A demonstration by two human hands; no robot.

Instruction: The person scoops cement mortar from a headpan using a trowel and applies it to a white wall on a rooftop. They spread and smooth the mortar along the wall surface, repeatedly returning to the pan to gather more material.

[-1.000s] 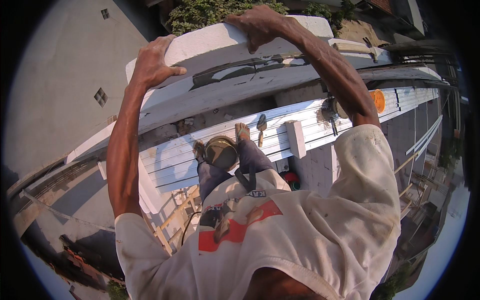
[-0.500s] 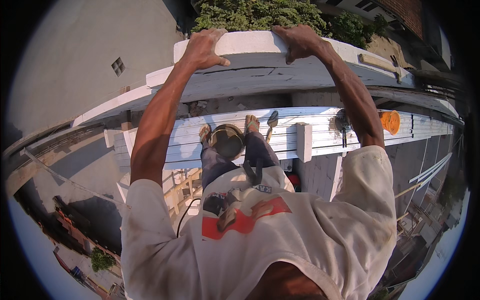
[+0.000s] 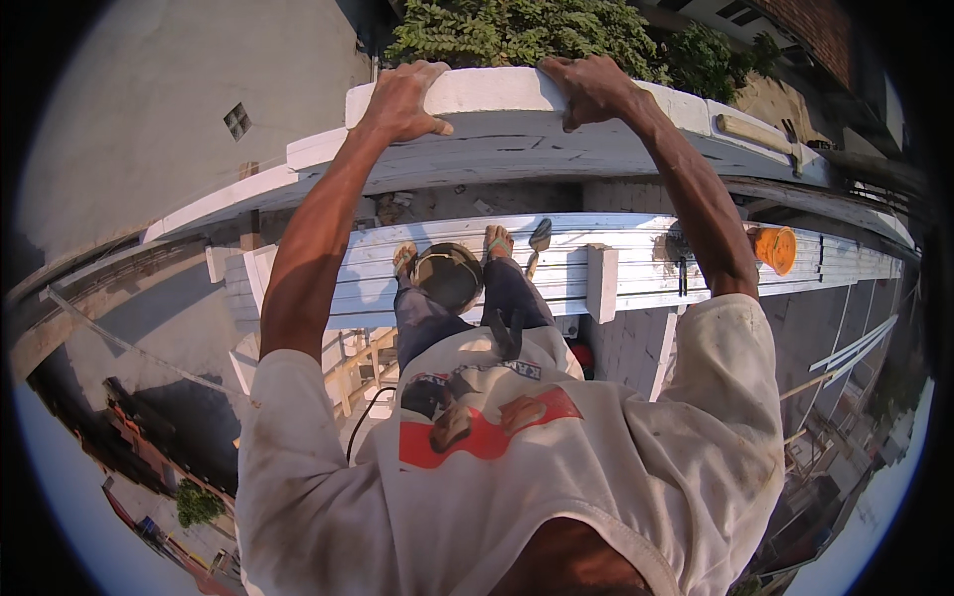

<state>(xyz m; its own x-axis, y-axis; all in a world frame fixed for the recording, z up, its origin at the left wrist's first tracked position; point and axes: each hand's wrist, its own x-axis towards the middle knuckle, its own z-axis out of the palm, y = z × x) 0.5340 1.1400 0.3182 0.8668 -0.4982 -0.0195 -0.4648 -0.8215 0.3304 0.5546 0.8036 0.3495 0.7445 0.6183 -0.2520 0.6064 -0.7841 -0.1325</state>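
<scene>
Both hands grip a white, light concrete-like block [image 3: 497, 87] on top of a white wall [image 3: 467, 149] in front of me. My left hand [image 3: 402, 104] wraps over its left end, thumb on the near face. My right hand [image 3: 586, 91] grips it toward the right, fingers over the top. A wooden-handled hammer [image 3: 752, 134] lies on the wall to the right. Below, my feet stand on a ribbed metal plank [image 3: 636, 258], either side of a dark bucket [image 3: 445, 273]. A trowel [image 3: 540, 238] lies beside my right foot.
An upright white block [image 3: 601, 283] and an orange bucket [image 3: 774, 251] are on the plank to the right. Beyond the wall are leafy branches [image 3: 517, 30] and a grey plastered wall [image 3: 169, 109]. Below the plank are bamboo poles [image 3: 358, 372] and a lower level.
Compared with a second ago, both hands and the block they grip appear further right and more level in view, as the view has shifted. In the last half second little has moved.
</scene>
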